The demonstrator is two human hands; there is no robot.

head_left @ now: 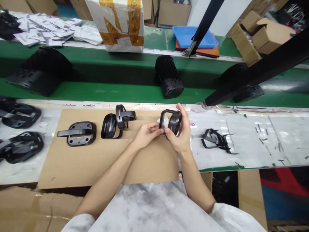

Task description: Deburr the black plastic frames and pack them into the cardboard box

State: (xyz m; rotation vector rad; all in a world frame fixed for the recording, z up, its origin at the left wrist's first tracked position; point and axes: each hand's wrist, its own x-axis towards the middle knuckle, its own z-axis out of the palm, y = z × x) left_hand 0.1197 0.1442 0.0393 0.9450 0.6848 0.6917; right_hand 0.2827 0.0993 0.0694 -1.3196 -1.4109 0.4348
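Above the right end of a cardboard sheet [154, 167], my right hand [180, 135] grips a black plastic handle part [174, 122], thumb in front and fingers behind. It has a rounded base and a looped frame. My left hand [151, 131] pinches the frame's lower left corner between thumb and fingers. Left of my hands, two similar handle parts [109, 126] lie against each other on the cardboard. Farther left rests an oval black base with a bar handle [81, 133]. Thin black plastic strips [216, 140] lie in a small heap to the right.
Behind runs a green conveyor belt [108, 91] carrying black perforated housings [169, 77]. More black handle parts [21, 146] sit at the left. A taped white package [123, 25], white cards [48, 27] and a blue tray [193, 35] stand beyond. A black post [205, 22] rises at right.
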